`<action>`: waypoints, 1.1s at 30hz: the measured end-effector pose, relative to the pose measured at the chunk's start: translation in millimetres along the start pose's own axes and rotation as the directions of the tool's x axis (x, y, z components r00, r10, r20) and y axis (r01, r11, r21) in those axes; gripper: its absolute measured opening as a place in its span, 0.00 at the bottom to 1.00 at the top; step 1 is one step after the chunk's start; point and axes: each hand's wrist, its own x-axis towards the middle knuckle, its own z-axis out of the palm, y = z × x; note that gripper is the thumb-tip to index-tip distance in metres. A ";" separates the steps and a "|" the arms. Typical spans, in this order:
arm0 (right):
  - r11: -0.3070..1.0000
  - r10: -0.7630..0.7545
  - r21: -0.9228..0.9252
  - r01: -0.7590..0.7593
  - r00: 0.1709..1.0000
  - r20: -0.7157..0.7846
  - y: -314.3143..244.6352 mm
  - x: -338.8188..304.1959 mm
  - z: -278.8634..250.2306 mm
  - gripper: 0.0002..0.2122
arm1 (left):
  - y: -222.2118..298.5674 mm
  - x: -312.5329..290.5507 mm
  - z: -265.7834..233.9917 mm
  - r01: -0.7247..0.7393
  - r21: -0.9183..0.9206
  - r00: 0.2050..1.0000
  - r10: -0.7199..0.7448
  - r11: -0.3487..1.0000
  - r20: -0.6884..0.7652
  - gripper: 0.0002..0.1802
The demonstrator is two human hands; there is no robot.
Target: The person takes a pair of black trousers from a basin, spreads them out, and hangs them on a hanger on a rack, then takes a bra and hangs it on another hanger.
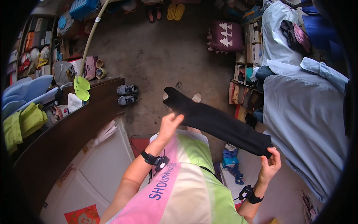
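A long black garment (220, 125), which looks like a pair of trousers folded lengthwise, stretches slantwise in front of me above my lap. Its far left end hangs loose past my left hand (169, 128), whose thumb and fingers are closed on the lower edge of the cloth. At the lower right end, my right hand (270, 166) pinches the gathered corner of the same garment between thumb and fingers. Both wrists wear a black band with a small device. The folds hide which end is the waist.
Dark board (74, 130) edges the left side, with grey sneakers (127, 95) beside it. Rolled socks (230, 158) lie on a pale surface to my right. Light blue cloth (305, 112) drapes at far right. A maroon cushion (225, 36) and yellow slippers (176, 12) are farther off.
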 end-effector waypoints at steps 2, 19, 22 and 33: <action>0.998 -0.069 -0.018 0.067 0.984 -0.166 0.1 -1.8 -9.2 0.12 | -10.2 -6.8 5.4 0.061 0.137 0.987 -0.081 0.989 0.139 0.11; 0.891 -0.294 0.166 0.422 0.817 -0.496 -91.0 16.6 -56.1 0.10 | -25.2 -22.5 102.4 -0.038 0.207 0.333 -0.183 0.978 0.925 0.24; 0.887 -0.296 0.190 0.420 0.835 -0.464 -96.2 8.1 -76.2 0.10 | -22.8 -23.7 111.4 -0.026 0.248 0.227 -0.236 0.968 0.945 0.24; 0.785 -0.443 0.350 0.510 0.859 -0.258 -115.2 5.2 -62.9 0.13 | 51.2 -2.4 129.4 -0.564 0.450 0.666 0.060 0.693 0.743 0.12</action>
